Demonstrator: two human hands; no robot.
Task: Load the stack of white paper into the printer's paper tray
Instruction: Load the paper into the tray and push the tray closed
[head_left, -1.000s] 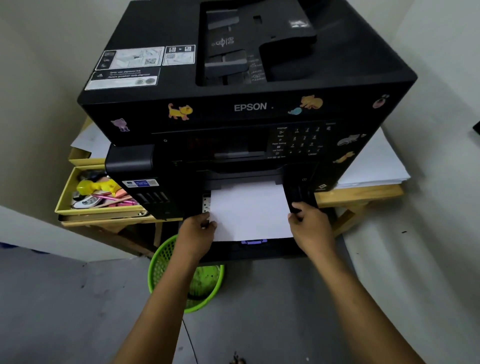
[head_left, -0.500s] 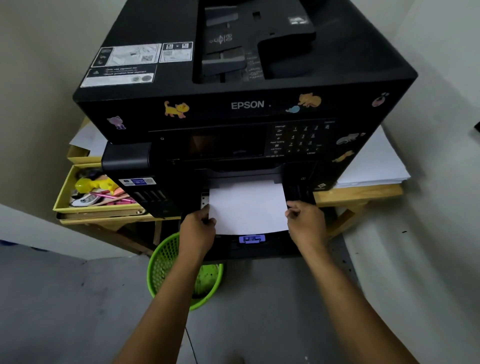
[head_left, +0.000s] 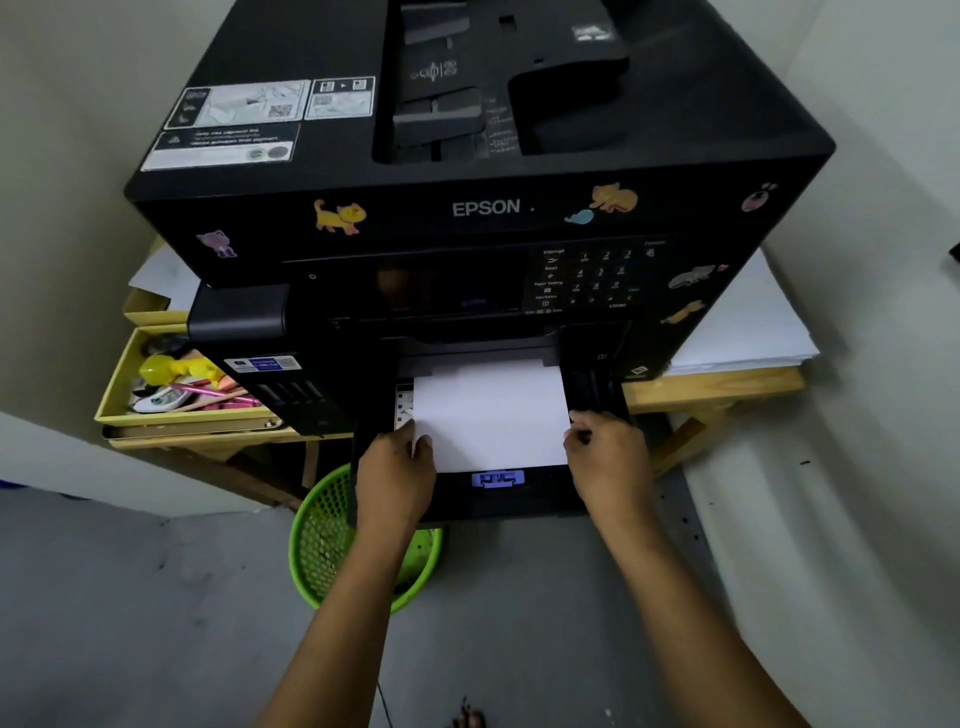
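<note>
A black Epson printer (head_left: 483, 208) stands on a wooden table, its paper tray (head_left: 498, 499) pulled out at the front. The stack of white paper (head_left: 491, 415) lies in the tray, its far end under the printer body. My left hand (head_left: 397, 473) pinches the stack's near left corner, thumb on top. My right hand (head_left: 608, 457) grips the stack's near right edge beside the tray's right wall. A blue paper guide (head_left: 497, 478) shows just in front of the paper's near edge.
A green mesh bin (head_left: 322, 540) sits on the floor under the tray's left side. A yellow tray of pens and small items (head_left: 176, 384) lies left of the printer. More white sheets (head_left: 748, 322) rest on the wooden table (head_left: 717, 387) at right. Walls close in on both sides.
The stack has slid farther into the tray, exposing the blue guide at its near edge. Both hands followed it inward, still at its near corners.
</note>
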